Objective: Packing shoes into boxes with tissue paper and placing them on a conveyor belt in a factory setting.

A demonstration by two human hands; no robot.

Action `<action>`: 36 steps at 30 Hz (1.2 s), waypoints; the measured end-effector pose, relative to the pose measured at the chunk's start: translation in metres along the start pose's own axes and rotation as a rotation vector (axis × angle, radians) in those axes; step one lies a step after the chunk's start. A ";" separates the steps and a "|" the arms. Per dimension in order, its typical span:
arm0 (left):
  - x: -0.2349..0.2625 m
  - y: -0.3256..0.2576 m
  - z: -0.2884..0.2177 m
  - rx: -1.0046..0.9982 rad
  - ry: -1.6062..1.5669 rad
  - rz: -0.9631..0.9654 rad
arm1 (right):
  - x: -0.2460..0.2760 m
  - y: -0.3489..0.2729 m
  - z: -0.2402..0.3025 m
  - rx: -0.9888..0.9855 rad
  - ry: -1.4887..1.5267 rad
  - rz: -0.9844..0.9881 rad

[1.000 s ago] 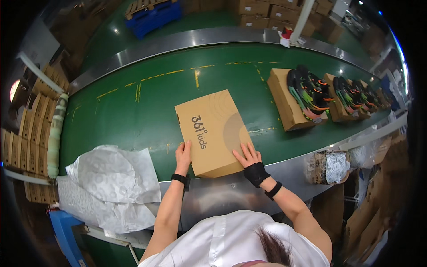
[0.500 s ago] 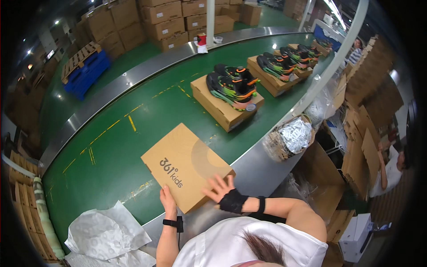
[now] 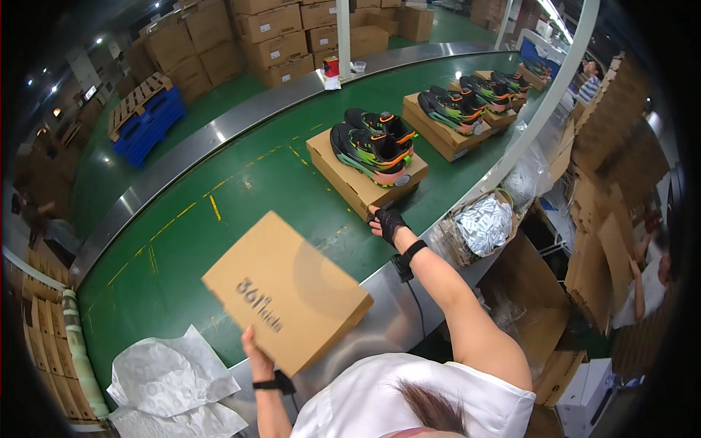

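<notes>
My left hand (image 3: 258, 355) grips a closed tan cardboard shoe box (image 3: 307, 292) by its lower left side, the fingers mostly hidden behind it. This box is tilted over the near edge of the green conveyor belt. My right hand (image 3: 388, 223), in a black fingerless glove, reaches out to the near corner of another shoe box (image 3: 343, 179), its fingers a little apart and seemingly touching the cardboard. On top of that box sits a pair of black sneakers (image 3: 372, 148) with orange, green and pink trim.
Farther along the green belt (image 3: 175, 241) stand more boxes topped with sneakers (image 3: 449, 111). A carton of small whitish packets (image 3: 482, 225) sits beside my right arm. Crumpled white paper (image 3: 171, 379) lies at the near left. Another person (image 3: 646, 285) is at the far right.
My right hand has left the held box and stretched forward and right to the box with sneakers. The held box has shifted left and towards me in my left hand.
</notes>
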State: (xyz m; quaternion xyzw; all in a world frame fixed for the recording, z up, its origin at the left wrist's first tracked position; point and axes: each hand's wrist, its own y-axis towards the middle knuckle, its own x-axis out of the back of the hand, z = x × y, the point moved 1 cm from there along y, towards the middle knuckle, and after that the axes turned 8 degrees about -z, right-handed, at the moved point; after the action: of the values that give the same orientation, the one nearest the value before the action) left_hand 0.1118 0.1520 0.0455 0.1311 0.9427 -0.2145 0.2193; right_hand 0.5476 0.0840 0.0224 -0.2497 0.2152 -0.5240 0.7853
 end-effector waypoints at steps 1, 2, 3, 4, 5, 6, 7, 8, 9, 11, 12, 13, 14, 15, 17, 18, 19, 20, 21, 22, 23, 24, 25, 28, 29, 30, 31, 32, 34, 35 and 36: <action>0.006 -0.023 -0.023 -0.051 0.036 -0.052 | -0.003 0.011 -0.004 -0.005 -0.004 0.010; 0.022 -0.045 -0.041 -0.134 0.041 -0.072 | -0.008 0.019 -0.005 -0.022 0.033 0.037; 0.032 -0.067 -0.056 -0.134 -0.192 -0.142 | -0.015 0.026 -0.008 -0.041 0.068 0.065; 0.053 -0.087 -0.071 -0.213 -0.247 -0.055 | -0.022 0.034 -0.013 -0.046 0.117 0.025; 0.070 -0.108 -0.088 -0.263 -0.274 -0.080 | -0.019 0.048 -0.018 -0.056 0.114 0.030; 0.085 -0.128 -0.100 -0.320 -0.311 -0.162 | -0.013 0.064 -0.021 -0.047 0.134 0.116; 0.104 -0.152 -0.108 -0.374 -0.345 -0.245 | -0.016 0.072 -0.027 -0.045 0.147 0.208; 0.124 -0.175 -0.114 -0.421 -0.372 -0.359 | -0.024 0.054 -0.024 -0.038 0.160 0.133; 0.143 -0.198 -0.116 -0.468 -0.399 -0.482 | -0.028 0.034 -0.018 -0.030 0.172 0.056; 0.176 -0.234 -0.119 -0.528 -0.454 -0.707 | -0.028 0.015 -0.018 -0.138 0.283 0.060; 0.191 -0.255 -0.120 -0.559 -0.477 -0.809 | -0.031 0.003 -0.026 -0.091 0.252 0.098; 0.209 -0.268 -0.118 -0.570 -0.511 -0.898 | -0.029 -0.012 -0.033 -0.098 0.245 0.091; 0.224 -0.295 -0.110 -0.603 -0.560 -1.005 | -0.041 -0.032 -0.045 -0.106 0.211 0.131; 0.241 -0.318 -0.102 -0.639 -0.612 -1.103 | -0.049 -0.049 -0.060 -0.113 0.179 0.171; 0.261 -0.313 -0.104 -0.641 -0.694 -1.176 | -0.035 -0.074 -0.087 -0.113 0.147 0.200; 0.268 -0.319 -0.100 -0.655 -0.747 -1.211 | -0.035 -0.091 -0.101 -0.136 0.103 0.215; 0.274 -0.315 -0.098 -0.655 -0.789 -1.233 | -0.033 -0.116 -0.106 -0.190 0.075 0.224; 0.278 -0.306 -0.096 -0.651 -0.821 -1.248 | -0.031 -0.126 -0.121 -0.168 -0.044 0.237; 0.251 -0.286 -0.103 -0.627 -0.838 -1.316 | -0.025 -0.119 -0.139 -0.285 -0.025 0.477; 0.256 -0.284 -0.100 -0.617 -0.782 -1.353 | -0.029 -0.159 -0.112 -0.200 -0.226 0.606; 0.264 -0.282 -0.095 -0.603 -0.727 -1.388 | -0.032 -0.204 -0.078 -0.108 -0.425 0.731; 0.260 -0.275 -0.099 -0.558 -0.642 -1.385 | -0.030 -0.205 -0.064 0.255 -0.403 0.853; 0.256 -0.268 -0.102 -0.513 -0.558 -1.381 | -0.026 -0.202 -0.045 0.624 -0.368 0.961; 0.263 -0.250 -0.109 -0.520 -0.382 -1.381 | -0.036 -0.214 0.033 1.686 -0.829 0.142; 0.251 -0.239 -0.112 -0.505 -0.308 -1.365 | -0.042 -0.209 0.048 1.849 -0.987 -0.097; 0.245 -0.229 -0.112 -0.503 -0.311 -1.357 | -0.048 -0.192 0.059 1.527 -1.333 0.022; 0.242 -0.219 -0.110 -0.526 -0.269 -1.312 | -0.054 -0.174 0.060 1.162 -1.627 0.141; 0.240 -0.212 -0.109 -0.548 -0.228 -1.268 | -0.060 -0.164 0.058 1.166 -1.625 0.134; 0.239 -0.203 -0.110 -0.515 -0.197 -1.236 | -0.069 -0.146 0.051 1.084 -1.687 0.096; 0.241 -0.201 -0.108 -0.479 -0.163 -1.214 | -0.074 -0.152 0.057 1.092 -1.687 0.096; 0.244 -0.200 -0.107 -0.482 -0.170 -1.216 | -0.078 -0.161 0.066 1.124 -1.676 0.119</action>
State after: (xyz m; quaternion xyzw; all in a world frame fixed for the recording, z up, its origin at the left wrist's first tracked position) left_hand -0.2066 0.0640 0.0873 -0.4950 0.8498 -0.0927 0.1559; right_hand 0.4440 0.1152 0.1788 -0.1200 -0.6715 -0.1652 0.7123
